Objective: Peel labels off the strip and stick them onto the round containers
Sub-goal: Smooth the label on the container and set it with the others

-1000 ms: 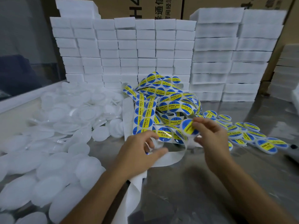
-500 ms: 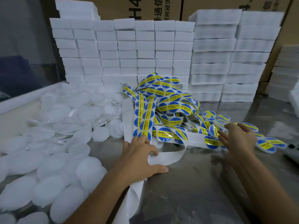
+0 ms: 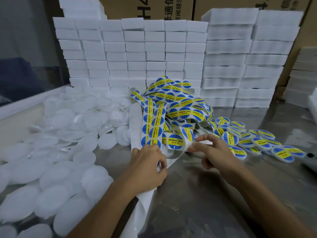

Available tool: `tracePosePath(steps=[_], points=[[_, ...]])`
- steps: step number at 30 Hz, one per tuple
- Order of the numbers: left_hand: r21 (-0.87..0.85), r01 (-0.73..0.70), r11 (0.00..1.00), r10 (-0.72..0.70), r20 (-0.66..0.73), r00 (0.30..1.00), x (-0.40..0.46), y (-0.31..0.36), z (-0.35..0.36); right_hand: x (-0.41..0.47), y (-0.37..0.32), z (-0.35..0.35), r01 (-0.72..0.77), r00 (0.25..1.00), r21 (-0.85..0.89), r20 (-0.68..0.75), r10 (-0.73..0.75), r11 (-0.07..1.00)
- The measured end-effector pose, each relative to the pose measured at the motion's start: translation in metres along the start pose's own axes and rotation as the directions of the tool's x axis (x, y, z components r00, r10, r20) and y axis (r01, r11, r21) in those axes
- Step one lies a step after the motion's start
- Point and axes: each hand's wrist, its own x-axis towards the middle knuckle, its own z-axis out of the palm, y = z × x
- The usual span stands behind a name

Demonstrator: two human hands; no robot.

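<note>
Two hands work at the front of a shiny metal table (image 3: 197, 203). The left hand (image 3: 147, 166) lies just in front of the strip (image 3: 151, 127), which runs long-ways away from the person, toward a tangled heap of more blue and yellow labels. Its fingers are curled down onto the near end of the white backing paper and seem to press it flat. The right hand (image 3: 212, 151) is nearer the next sticker. Its thumb and first finger pinch the edge of a label (image 3: 187, 134) that curls up off the strip, just to the left of the fingertips; the other fingers are loosely bent. Plain white round containers (image 3: 56, 172) are piled to the left, close by the left arm. Finished ones with stickers (image 3: 253, 143) lie to the right, behind the right hand. The label probably needs to come free before a plain container is picked.
</note>
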Motion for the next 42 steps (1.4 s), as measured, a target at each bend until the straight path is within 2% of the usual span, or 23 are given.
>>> tracePosePath(steps=[3, 6, 8, 9, 13, 16, 25, 27, 29, 33, 35, 37, 40, 42], points=[[-0.027, -0.01, 1.0, 0.01, -0.008, 1.0, 0.0, 0.0, 0.001, -0.002, 0.002, 0.006, 0.051, 0.999, 0.064, -0.004, -0.051, 0.997], [-0.051, -0.013, 0.999, 0.012, -0.022, 1.0, 0.001, 0.0, 0.002, -0.005, 0.006, 0.015, 0.072, 0.995, -0.027, -0.061, -0.074, 0.997], [-0.069, -0.014, 0.998, 0.012, -0.032, 0.999, 0.001, 0.002, 0.003, -0.007, 0.006, 0.019, 0.109, 0.993, 0.049, -0.039, -0.108, 0.993], [-0.105, -0.022, 0.994, 0.017, -0.049, 0.999, 0.002, 0.004, 0.003, -0.007, 0.006, 0.02, 0.142, 0.99, 0.083, -0.02, -0.141, 0.986], [-0.36, -0.043, 0.932, -0.016, -0.159, 0.987, 0.002, 0.009, 0.0, -0.013, 0.002, 0.025, 0.277, 0.961, 0.037, 0.021, -0.277, 0.96], [-0.464, -0.038, 0.885, -0.075, -0.223, 0.972, 0.004, 0.008, -0.001, -0.017, 0.002, 0.029, 0.353, 0.933, 0.033, 0.061, -0.355, 0.935], [-0.483, -0.113, 0.868, -0.039, -0.294, 0.955, 0.006, 0.007, -0.003, -0.015, 0.009, 0.034, 0.556, 0.821, -0.183, -0.031, -0.571, 0.811], [-0.444, -0.117, 0.888, -0.023, -0.297, 0.955, 0.005, 0.006, -0.004, -0.015, 0.009, 0.035, 0.53, 0.839, -0.17, -0.04, -0.543, 0.831], [-0.343, -0.149, 0.927, 0.041, -0.305, 0.952, 0.005, 0.003, -0.005, -0.014, 0.007, 0.035, 0.482, 0.871, -0.08, -0.06, -0.487, 0.873], [-0.247, -0.176, 0.953, 0.089, -0.328, 0.941, 0.004, -0.003, -0.006, -0.012, 0.001, 0.026, 0.197, 0.976, 0.199, -0.131, -0.173, 0.96], [-0.231, -0.177, 0.957, 0.094, -0.33, 0.939, 0.004, -0.005, -0.005, -0.011, 0.0, 0.02, 0.063, 0.988, 0.35, -0.151, -0.01, 0.934], [-0.242, -0.184, 0.953, 0.096, -0.334, 0.937, 0.004, -0.006, -0.006, -0.009, -0.001, 0.015, 0.003, 0.986, 0.495, -0.145, 0.079, 0.869], [-0.355, -0.158, 0.921, 0.009, -0.387, 0.922, 0.004, -0.003, -0.012, -0.008, -0.005, 0.01, 0.008, 0.983, 0.606, -0.152, 0.106, 0.795], [-0.348, -0.068, 0.935, -0.12, -0.49, 0.863, 0.007, -0.01, -0.019, -0.008, -0.006, 0.009, 0.008, 0.981, 0.613, -0.158, 0.113, 0.79]])
